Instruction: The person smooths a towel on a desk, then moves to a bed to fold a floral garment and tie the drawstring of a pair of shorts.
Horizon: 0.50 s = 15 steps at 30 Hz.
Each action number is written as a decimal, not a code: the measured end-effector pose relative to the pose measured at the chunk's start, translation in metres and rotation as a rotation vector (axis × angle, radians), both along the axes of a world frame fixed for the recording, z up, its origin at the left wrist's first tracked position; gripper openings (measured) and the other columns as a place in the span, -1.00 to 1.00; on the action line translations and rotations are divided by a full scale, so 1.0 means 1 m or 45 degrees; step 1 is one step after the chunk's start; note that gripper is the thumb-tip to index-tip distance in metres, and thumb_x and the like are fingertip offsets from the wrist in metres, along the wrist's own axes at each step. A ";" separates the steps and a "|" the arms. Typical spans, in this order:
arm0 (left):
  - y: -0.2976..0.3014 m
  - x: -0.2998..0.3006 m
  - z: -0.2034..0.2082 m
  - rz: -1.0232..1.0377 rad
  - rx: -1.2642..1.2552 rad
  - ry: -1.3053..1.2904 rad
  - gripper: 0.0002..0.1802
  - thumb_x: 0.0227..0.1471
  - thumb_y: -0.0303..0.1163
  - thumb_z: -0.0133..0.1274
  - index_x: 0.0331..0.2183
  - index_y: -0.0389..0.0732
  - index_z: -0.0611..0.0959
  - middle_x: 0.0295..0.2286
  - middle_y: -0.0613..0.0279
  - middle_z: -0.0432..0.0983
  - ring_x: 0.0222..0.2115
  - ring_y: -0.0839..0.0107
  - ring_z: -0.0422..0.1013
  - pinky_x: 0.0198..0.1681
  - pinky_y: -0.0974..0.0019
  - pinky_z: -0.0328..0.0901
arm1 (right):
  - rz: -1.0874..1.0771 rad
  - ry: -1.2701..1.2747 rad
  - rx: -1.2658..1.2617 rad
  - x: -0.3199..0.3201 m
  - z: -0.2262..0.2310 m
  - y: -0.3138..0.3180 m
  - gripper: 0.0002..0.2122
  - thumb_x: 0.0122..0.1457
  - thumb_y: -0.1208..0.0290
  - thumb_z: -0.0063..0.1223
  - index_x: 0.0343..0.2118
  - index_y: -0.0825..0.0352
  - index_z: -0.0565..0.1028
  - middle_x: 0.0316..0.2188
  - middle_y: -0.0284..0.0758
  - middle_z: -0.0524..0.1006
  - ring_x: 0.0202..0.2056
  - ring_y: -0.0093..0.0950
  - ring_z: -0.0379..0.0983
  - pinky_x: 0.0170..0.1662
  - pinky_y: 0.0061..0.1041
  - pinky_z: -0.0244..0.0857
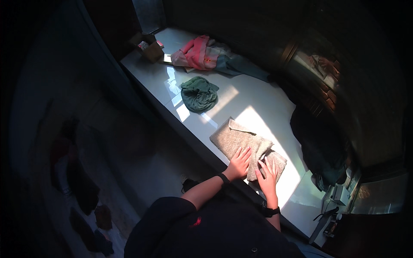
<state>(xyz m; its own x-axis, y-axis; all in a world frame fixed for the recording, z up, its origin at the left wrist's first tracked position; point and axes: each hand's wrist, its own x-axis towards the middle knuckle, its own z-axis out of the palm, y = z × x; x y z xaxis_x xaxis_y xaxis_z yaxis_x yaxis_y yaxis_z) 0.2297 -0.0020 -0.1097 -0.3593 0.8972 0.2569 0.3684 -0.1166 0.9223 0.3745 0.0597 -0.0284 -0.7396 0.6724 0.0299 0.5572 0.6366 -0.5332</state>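
A beige-grey towel (pixel 230 135), partly folded, lies on the pale tabletop (pixel 275 107) in a patch of bright light. One flap is turned over at its far edge, and a fold bulges up near its right end. My left hand (pixel 239 164) rests on its near side with fingers stretched out. On the right end lies my right hand (pixel 267 173), its fingers spread beside the raised fold. Both hands press on the cloth from above without gripping it.
A crumpled green cloth (pixel 198 94) sits farther left on the table. Beyond it are a pile of pink and grey-blue clothes (pixel 202 53) and an open cardboard box (pixel 152 51). Dark fabric (pixel 318 142) lies along the right side, near a white box-shaped device (pixel 340 195).
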 end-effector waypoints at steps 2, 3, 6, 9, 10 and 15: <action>-0.009 -0.001 -0.016 -0.195 0.113 -1.119 -0.50 0.15 -0.21 -0.24 0.06 -0.28 0.32 0.03 0.10 0.31 0.06 0.25 0.23 0.14 0.18 0.08 | 0.044 -0.244 0.011 -0.024 -0.036 -0.010 -0.45 0.17 -0.04 -0.20 0.19 0.07 0.17 0.28 -0.22 -0.07 0.26 0.08 -0.43 0.20 0.14 -0.62; -0.017 -0.010 -0.017 -0.275 0.168 -0.988 -0.53 0.17 -0.27 -0.25 0.07 -0.27 0.30 0.02 0.14 0.32 0.03 0.28 0.26 0.12 0.23 0.12 | 0.035 -0.291 0.065 -0.033 -0.045 -0.019 -0.43 0.18 -0.06 -0.26 0.22 0.06 0.11 0.30 -0.24 -0.15 0.27 0.08 -0.50 0.18 0.16 -0.68; -0.023 -0.007 -0.045 -0.116 -0.131 -0.281 -0.54 0.07 -0.27 -0.15 0.00 -0.25 0.39 -0.01 0.11 0.36 0.04 0.28 0.24 0.12 0.20 0.03 | 0.071 -0.423 -0.015 -0.041 -0.056 -0.018 -0.42 0.22 -0.05 -0.35 0.26 0.06 -0.01 0.32 -0.27 -0.29 0.26 0.08 -0.59 0.15 0.19 -0.74; -0.014 -0.027 -0.001 -0.269 -0.873 0.320 -0.57 0.03 -0.32 -0.18 -0.06 -0.23 0.46 -0.09 0.09 0.43 -0.11 0.18 0.33 0.01 0.19 0.07 | 0.036 -0.551 -0.028 -0.049 -0.060 0.002 -0.45 0.27 0.01 -0.46 0.28 0.03 -0.13 0.32 -0.36 -0.36 0.28 0.01 -0.61 0.16 0.17 -0.73; -0.026 -0.038 0.036 -0.205 -0.771 0.298 -0.59 -0.02 -0.31 -0.14 -0.10 -0.21 0.50 -0.13 0.09 0.46 -0.16 0.17 0.34 -0.07 0.18 0.11 | 0.057 -0.561 0.003 -0.051 -0.062 0.008 -0.46 0.28 0.03 -0.47 0.29 0.01 -0.15 0.33 -0.38 -0.37 0.28 -0.01 -0.62 0.17 0.17 -0.73; -0.018 -0.060 -0.005 -0.187 -0.495 0.996 -0.73 -0.20 -0.22 -0.01 -0.71 -0.15 0.62 -0.57 0.24 0.54 -0.38 0.32 0.42 -0.25 0.29 0.22 | 0.203 -0.682 0.427 -0.079 -0.064 0.029 -0.47 0.29 0.16 -0.40 0.27 0.21 -0.08 0.30 -0.27 -0.13 0.28 -0.16 -0.25 0.24 -0.05 -0.37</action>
<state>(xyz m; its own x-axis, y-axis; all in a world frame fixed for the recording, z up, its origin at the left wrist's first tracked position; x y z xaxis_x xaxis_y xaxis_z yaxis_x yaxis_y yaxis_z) 0.1699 -0.0195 -0.1147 -0.0824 0.9954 0.0479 0.9163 0.0567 0.3966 0.2951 0.0885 -0.0928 -0.8003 0.5715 -0.1813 0.5758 0.8169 0.0339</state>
